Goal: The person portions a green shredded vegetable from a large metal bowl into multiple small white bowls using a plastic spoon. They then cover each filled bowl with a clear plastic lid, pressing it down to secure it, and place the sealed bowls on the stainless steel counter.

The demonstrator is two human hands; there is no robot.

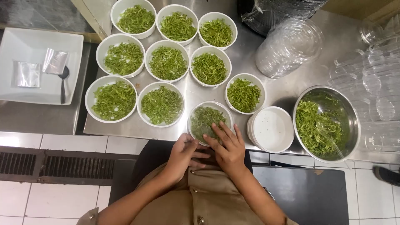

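Both hands at a lidded bowl of greens, near table edge.
Right hand (pixel 227 148) presses spread fingers flat on the clear lid (pixel 207 121) of the bowl (pixel 192 113); left hand (pixel 183 153) grips the rim — fingertips partly hidden, contents blurred under plastic.

Hands (pixel 208 152) perhaps on lidded bowl (pixel 207 121)

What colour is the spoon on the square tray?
Black; the spoon shows clearly in the head view, lying on the white tray.

Commercial kitchen: steel counter (pixel 266 54), portioned bowls of greens (pixel 166 62), tiled floor (pixel 54 143).
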